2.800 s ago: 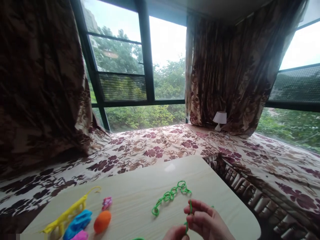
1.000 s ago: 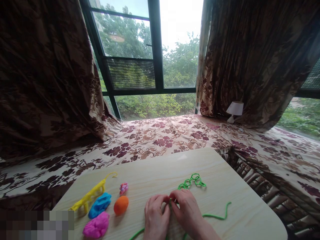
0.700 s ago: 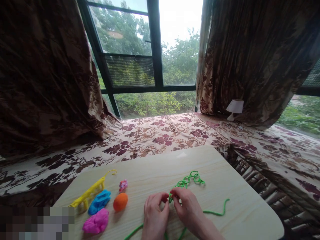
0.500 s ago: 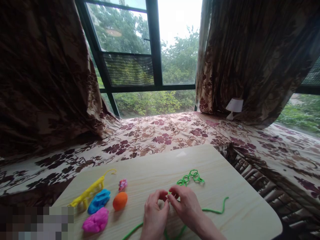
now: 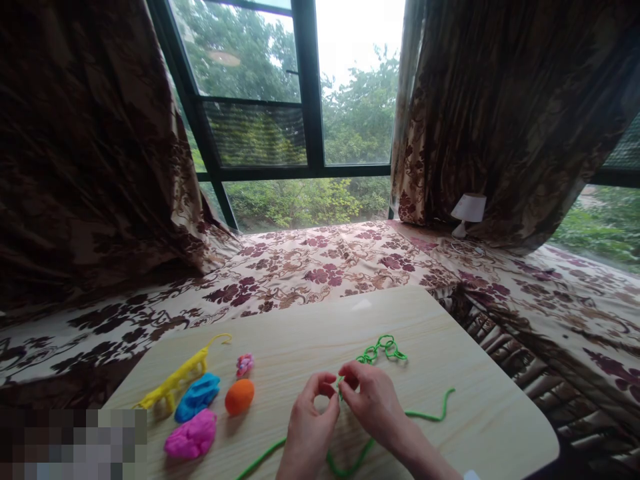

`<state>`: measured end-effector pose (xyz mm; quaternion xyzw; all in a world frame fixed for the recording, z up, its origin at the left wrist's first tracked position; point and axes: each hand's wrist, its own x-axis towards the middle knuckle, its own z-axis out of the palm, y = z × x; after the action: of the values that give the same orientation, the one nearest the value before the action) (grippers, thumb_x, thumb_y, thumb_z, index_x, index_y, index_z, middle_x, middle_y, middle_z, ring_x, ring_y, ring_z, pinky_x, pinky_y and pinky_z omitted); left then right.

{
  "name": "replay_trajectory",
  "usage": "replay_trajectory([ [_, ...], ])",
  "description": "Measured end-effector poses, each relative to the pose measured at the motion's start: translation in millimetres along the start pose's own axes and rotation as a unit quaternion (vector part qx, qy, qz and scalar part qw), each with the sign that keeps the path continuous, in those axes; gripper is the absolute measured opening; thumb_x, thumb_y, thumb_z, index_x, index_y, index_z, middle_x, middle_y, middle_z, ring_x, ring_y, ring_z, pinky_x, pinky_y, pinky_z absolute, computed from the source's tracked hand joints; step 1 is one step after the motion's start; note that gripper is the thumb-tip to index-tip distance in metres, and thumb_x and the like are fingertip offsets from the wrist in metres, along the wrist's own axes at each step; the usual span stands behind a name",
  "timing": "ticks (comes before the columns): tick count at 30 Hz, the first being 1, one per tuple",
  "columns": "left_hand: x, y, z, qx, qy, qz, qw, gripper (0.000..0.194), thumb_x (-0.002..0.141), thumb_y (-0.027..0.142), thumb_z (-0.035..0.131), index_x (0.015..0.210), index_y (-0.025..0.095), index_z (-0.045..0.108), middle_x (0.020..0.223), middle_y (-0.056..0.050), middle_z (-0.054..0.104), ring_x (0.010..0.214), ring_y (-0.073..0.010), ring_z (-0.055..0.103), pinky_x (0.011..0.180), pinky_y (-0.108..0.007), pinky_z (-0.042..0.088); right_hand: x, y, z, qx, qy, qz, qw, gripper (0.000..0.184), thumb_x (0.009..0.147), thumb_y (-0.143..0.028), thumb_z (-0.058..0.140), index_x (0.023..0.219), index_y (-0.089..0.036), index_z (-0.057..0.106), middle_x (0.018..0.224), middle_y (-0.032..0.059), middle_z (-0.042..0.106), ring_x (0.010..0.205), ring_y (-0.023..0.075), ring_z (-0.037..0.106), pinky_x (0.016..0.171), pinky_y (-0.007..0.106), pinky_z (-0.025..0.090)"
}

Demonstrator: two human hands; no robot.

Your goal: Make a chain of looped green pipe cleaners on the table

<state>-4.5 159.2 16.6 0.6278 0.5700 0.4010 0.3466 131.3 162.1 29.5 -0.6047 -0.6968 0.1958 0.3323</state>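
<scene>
Close together over the table, my left hand (image 5: 316,407) and my right hand (image 5: 369,393) both pinch a small bit of green clay strand (image 5: 341,389). Thumb and forefinger are closed on each hand, and the fingers partly hide the piece. Just beyond my right hand lies a chain of linked green clay rings (image 5: 385,345), its near end running toward my fingertips. Other lengths of green clay strand lie on the table: one (image 5: 263,457) left of my left wrist, one (image 5: 345,472) curving between my forearms, and one (image 5: 434,418) right of my right hand.
On the table's left are a yellow comb-like piece (image 5: 181,377), a blue lump (image 5: 199,396), a pink lump (image 5: 192,435), an orange ball (image 5: 239,397) and a small pink-and-white piece (image 5: 245,365). The pale wooden tabletop (image 5: 480,380) has a rounded right corner. A small lamp (image 5: 469,209) stands beyond.
My fingertips have drawn slightly apart, and more of the green piece between them shows. The left-hand fingers form a rounder loop. The whole view has shifted a little.
</scene>
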Motion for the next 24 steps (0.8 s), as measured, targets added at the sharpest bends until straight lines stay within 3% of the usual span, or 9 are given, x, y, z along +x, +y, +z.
replay_trajectory([
  [5,-3.0,-4.8,-6.5,0.069,0.029,0.011,0.997,0.022,0.072,0.026,0.049,0.091,0.021,0.058,0.074,0.0,0.063,0.074,-0.0172,0.061,0.07,-0.029,0.046,0.9,4.7,-4.9,-0.012,0.013,-0.01,1.0,0.013,0.078,-0.019,0.05,0.084,-0.023,0.061,0.072,-0.0013,0.065,0.069,0.0136,0.058,0.063,0.021,0.037],
  [12,-18.4,-8.8,-16.3,0.182,0.03,0.066,0.981,0.02,0.072,0.021,0.047,0.084,0.024,0.062,0.08,-0.001,0.065,0.081,-0.0185,0.06,0.082,-0.035,0.042,-0.6,5.6,-11.9,-0.05,-0.012,-0.042,0.998,0.017,0.082,-0.023,0.048,0.072,-0.022,0.063,0.069,-0.0009,0.063,0.067,0.0127,0.056,0.063,0.021,0.036],
  [15,-24.6,-7.2,-16.5,0.212,-0.002,0.075,0.974,0.017,0.073,0.02,0.047,0.079,0.025,0.063,0.078,-0.001,0.065,0.08,-0.0183,0.058,0.083,-0.036,0.04,-3.9,14.8,-27.1,-0.057,-0.008,-0.04,0.998,0.025,0.087,-0.025,0.042,0.074,-0.021,0.063,0.072,0.0006,0.063,0.069,0.0131,0.056,0.065,0.022,0.036],
  [19,-27.4,-5.6,-20.6,0.229,-0.023,0.088,0.969,0.018,0.078,0.022,0.045,0.079,0.025,0.063,0.079,0.0,0.065,0.081,-0.0174,0.057,0.084,-0.035,0.038,-9.8,30.3,-48.0,-0.068,-0.005,-0.046,0.997,0.02,0.086,-0.023,0.043,0.085,-0.023,0.063,0.079,0.0012,0.062,0.073,0.0143,0.055,0.068,0.023,0.037],
  [24,-24.6,-8.1,-22.4,0.249,-0.009,0.102,0.963,0.017,0.078,0.023,0.047,0.083,0.025,0.063,0.081,0.0,0.065,0.083,-0.0178,0.056,0.083,-0.034,0.037,-11.4,28.8,-35.9,-0.118,-0.052,-0.096,0.987,0.021,0.084,-0.017,0.045,0.091,-0.025,0.063,0.082,0.0002,0.061,0.077,0.0139,0.055,0.067,0.022,0.036],
])
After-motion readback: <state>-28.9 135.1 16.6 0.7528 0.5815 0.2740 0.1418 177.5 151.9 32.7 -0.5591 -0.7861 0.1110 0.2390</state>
